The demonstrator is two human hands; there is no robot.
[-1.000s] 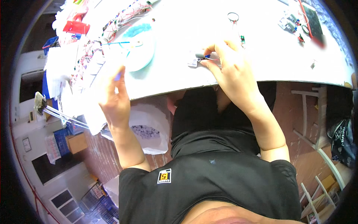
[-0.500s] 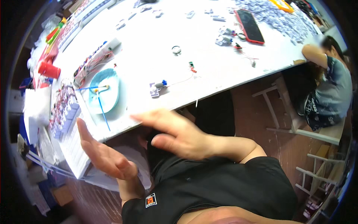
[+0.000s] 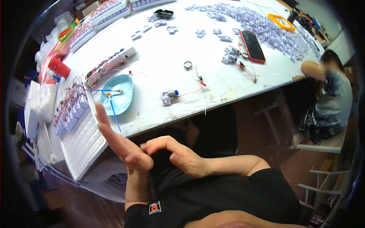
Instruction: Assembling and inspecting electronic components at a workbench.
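Observation:
My left hand (image 3: pixel 123 146) is raised in front of the table's near edge, its fingers stretched out and nothing in them. Beside it is my right hand (image 3: pixel 180 156), also without anything in it, its fingers bent and apart. The right fingertips reach the heel of the left hand. Beyond the left fingers, a light blue dish (image 3: pixel 123 99) stands on the table with two blue-handled brushes (image 3: pixel 113 110) in it. To its right lies a small motor (image 3: pixel 173 93) on a grey plastic housing (image 3: pixel 166 99), with thin red wires leading to a small green and red part (image 3: pixel 202 81).
A white foam tray (image 3: pixel 81 146) with several wired grey units (image 3: pixel 72 117) stands at left. A red-edged phone (image 3: pixel 252 47), a small round part (image 3: pixel 188 65) and a pile of grey plastic pieces (image 3: pixel 266 32) lie farther back. Another person (image 3: pixel 332 98) sits at right.
My right hand has moved down from over the table edge, its fingers bending against the left hand's heel. My left hand stays raised with fingers stretched. The view has shifted slightly.

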